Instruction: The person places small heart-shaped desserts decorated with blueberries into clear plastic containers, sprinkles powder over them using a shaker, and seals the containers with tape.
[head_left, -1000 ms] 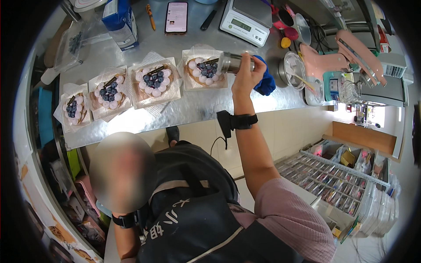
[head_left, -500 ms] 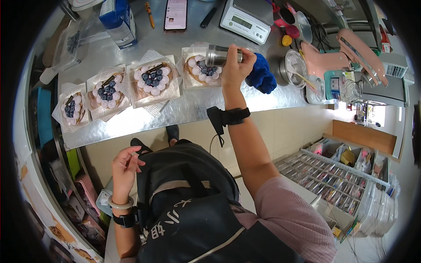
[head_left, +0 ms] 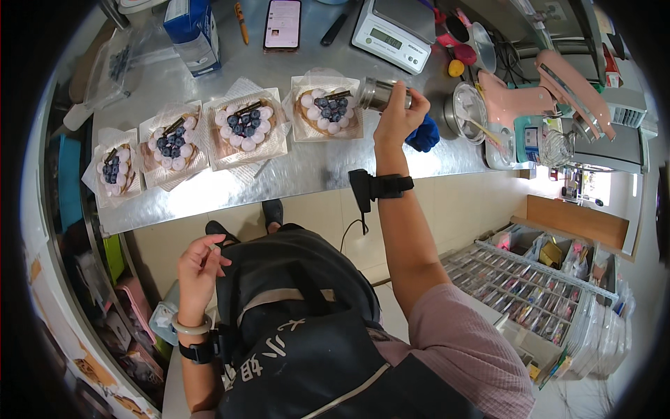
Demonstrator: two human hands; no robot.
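My right hand (head_left: pixel 399 120) grips a small metal shaker (head_left: pixel 377 95), tipped onto its side above the steel table. Just left of it sits a tart (head_left: pixel 323 124) topped with blueberries, piped pale pink cream and a dark stick, in an open paper-lined box. Three similar boxed tarts stand in a row farther left: one tart (head_left: pixel 243 126) nearest to it, another tart (head_left: pixel 170 144), and a tart (head_left: pixel 117 171) at the end. A blue cloth (head_left: pixel 423 135) lies partly hidden beyond my right hand. My left hand (head_left: pixel 200 267) hangs by the apron, its fingers loosely bent and apart, holding nothing.
Along the back of the steel table (head_left: pixel 307 171) are a blue-and-white carton (head_left: pixel 192 38), a phone (head_left: pixel 282 26), a black-handled tool (head_left: pixel 334 30) and a kitchen scale (head_left: pixel 392 38). To the right stand a metal bowl (head_left: pixel 466 112) and a pink stand mixer (head_left: pixel 520 98).
My right hand has moved right with the shaker, away from over the rightmost tart, whose dark stick now shows. The left hand has stayed in place.
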